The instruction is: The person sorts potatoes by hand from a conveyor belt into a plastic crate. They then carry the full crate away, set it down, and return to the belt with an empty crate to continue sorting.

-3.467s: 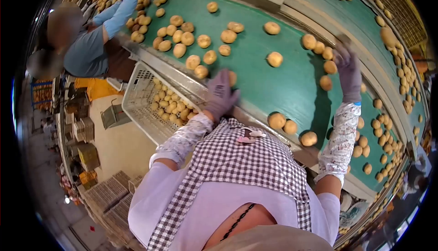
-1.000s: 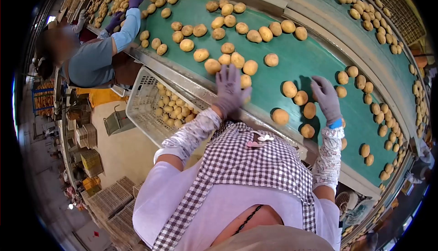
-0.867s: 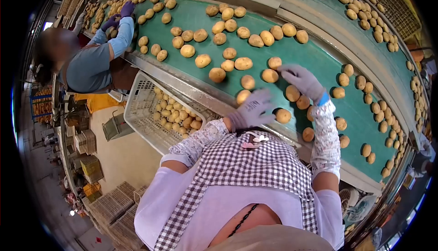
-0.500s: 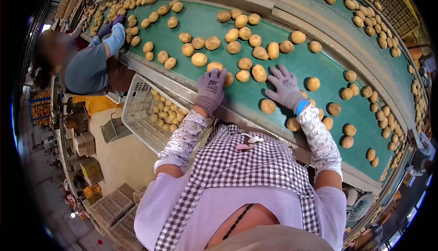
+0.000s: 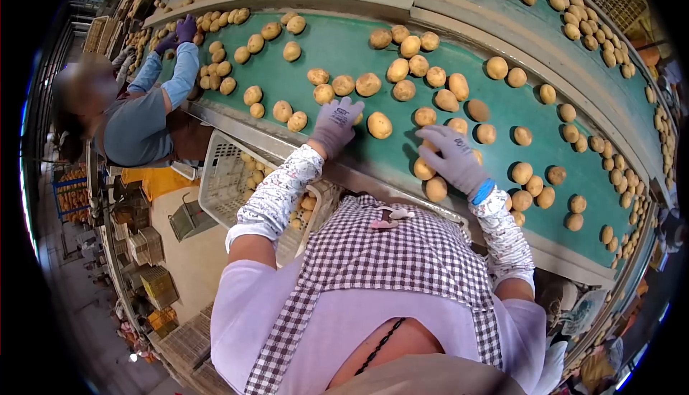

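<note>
Just ahead of my left hand (image 5: 336,123), gloved in grey knit, a tan oval potato (image 5: 379,125) lies on the green conveyor belt (image 5: 344,54), a little off the fingertips and untouched. That hand lies flat, palm down, fingers fanned wide, holding nothing. I judge it is spread so as to cover more belt than a pinch would.

My right hand (image 5: 452,158), in the same kind of glove, is also splayed wide, palm down over the near edge of the belt. A round yellow-brown potato (image 5: 423,169) sits just on its thumb side, touching or nearly so, with a second potato (image 5: 436,189) just nearer me. A sliver of another shows past the palm; whether the hand presses on it I cannot tell. Nothing is closed in its fingers.

Below my left forearm stands a white slotted plastic crate (image 5: 219,179) with small potatoes (image 5: 307,203) in it, tight against the belt's edge, I think so that a short reach serves both. Far beyond the left hand, a co-worker's blue sleeve (image 5: 179,72) stretches over the same belt.
</note>
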